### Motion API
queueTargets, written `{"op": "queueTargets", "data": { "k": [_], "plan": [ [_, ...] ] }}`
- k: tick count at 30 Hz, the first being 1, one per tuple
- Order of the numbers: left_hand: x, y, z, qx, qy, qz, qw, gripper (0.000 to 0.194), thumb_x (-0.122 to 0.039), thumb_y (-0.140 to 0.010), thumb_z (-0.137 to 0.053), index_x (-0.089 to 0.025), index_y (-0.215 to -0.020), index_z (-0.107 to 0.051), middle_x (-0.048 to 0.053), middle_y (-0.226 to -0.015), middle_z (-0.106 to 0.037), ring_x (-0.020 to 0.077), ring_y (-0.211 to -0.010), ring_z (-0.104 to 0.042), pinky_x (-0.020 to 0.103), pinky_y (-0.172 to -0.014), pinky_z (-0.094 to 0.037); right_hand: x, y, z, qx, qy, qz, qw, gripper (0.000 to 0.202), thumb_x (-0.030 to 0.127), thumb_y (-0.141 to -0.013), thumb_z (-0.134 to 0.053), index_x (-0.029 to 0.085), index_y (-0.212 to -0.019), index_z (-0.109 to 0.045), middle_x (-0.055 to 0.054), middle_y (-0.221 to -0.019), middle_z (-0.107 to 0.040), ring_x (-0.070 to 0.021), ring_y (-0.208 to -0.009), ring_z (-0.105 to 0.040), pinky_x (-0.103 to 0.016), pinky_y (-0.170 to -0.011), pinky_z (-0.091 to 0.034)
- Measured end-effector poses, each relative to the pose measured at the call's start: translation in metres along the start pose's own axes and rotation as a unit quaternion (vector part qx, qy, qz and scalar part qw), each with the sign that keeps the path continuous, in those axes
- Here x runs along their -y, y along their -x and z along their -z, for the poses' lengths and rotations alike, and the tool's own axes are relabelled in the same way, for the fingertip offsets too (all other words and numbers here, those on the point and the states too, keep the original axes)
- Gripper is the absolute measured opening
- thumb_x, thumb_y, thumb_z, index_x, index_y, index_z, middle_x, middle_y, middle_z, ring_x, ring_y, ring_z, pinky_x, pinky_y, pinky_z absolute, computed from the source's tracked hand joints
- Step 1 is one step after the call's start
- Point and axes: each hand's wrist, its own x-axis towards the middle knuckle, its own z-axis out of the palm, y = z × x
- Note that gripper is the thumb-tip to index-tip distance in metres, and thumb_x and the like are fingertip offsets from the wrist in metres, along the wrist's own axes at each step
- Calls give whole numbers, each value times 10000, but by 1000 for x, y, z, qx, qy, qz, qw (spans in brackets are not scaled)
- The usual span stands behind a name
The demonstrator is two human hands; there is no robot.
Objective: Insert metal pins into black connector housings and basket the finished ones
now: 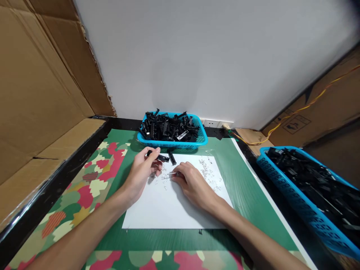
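My left hand (pixel 143 165) is closed on a black plastic part (pixel 162 158), pinched between thumb and fingers above the white sheet (pixel 152 213). From the closed fingers of my right hand (pixel 191 182), thin metal tweezers (pixel 173 173) point left over some tiny metal pieces (pixel 165 178). Their tips are too small to show whether they grip a piece. A second black plastic part (pixel 171 157) lies near the sheet's back edge, between both hands. Beyond my right hand, more tiny metal pieces (pixel 206 170) are scattered on the right side of the sheet.
A blue basket (pixel 171 144) heaped with black plastic parts stands at the back by the wall. Another blue basket (pixel 298 202) of black parts is at the right. Cardboard (pixel 36 75) walls the left side. A power socket (pixel 210 123) and yellow cable (pixel 270 132) sit back right.
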Motion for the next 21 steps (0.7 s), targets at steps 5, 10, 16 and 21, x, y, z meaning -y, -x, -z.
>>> {"op": "queueTargets", "data": {
  "k": [5,10,16,21],
  "plan": [
    [3,0,0,-23,-32,11,999,393,-546,-882,-781,-228,-991,-577,-46,-785,-611,57,-528,-466,169,-487,-354,0,4,14,1,-104,-20,994,101,217,-1037,-561,207,-960,-626,-58,-970,-672,-221,-907,-599,-340,-807,-440],
    [2,1,0,-2,-10,24,1000,317,-486,-918,-746,-232,-1093,-671,-33,-813,-569,79,-589,-484,186,-519,-380,0,5,27,-20,-256,-60,965,204,411,-1070,-539,229,-982,-568,-17,-902,-560,-192,-836,-520,-304,-757,-426],
    [3,9,-5,65,57,97,992,403,-227,-850,-790,-183,-1242,-705,32,-888,-683,146,-804,-644,238,-742,-492,0,3,31,-46,-317,-89,943,257,489,-1041,-555,249,-969,-493,-2,-878,-479,-181,-802,-453,-290,-736,-415],
    [10,10,-6,102,-18,65,992,362,-354,-904,-795,-170,-1202,-704,95,-1033,-761,210,-1003,-711,270,-836,-502,-3,3,30,-59,-310,-97,944,229,465,-1053,-521,249,-980,-493,1,-865,-486,-182,-797,-449,-302,-752,-407]
  ]
}}
